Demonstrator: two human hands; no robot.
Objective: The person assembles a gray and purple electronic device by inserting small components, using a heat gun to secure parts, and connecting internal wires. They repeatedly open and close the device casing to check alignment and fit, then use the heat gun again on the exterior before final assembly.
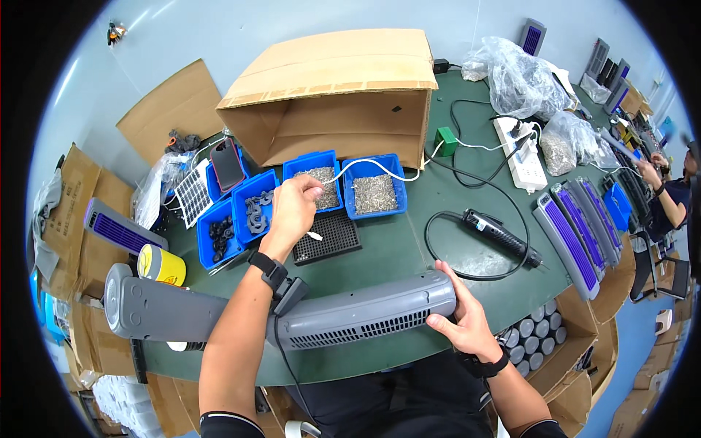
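A long grey slotted appliance housing lies across the front of the table, its left part running behind my left forearm. My right hand grips the housing's right end, thumb on the near side and fingers round the far edge. At the front edge of a blue bin of small metal screws, my left hand is closed with its fingertips pinched together. Whatever may be between those fingertips is too small to make out. Just below that hand sits a black perforated tray.
Another screw bin stands beside bins of grey clips and black parts. Behind is an open cardboard box. A corded black screwdriver, a power strip and purple-slotted units lie right. A co-worker's hand shows far right.
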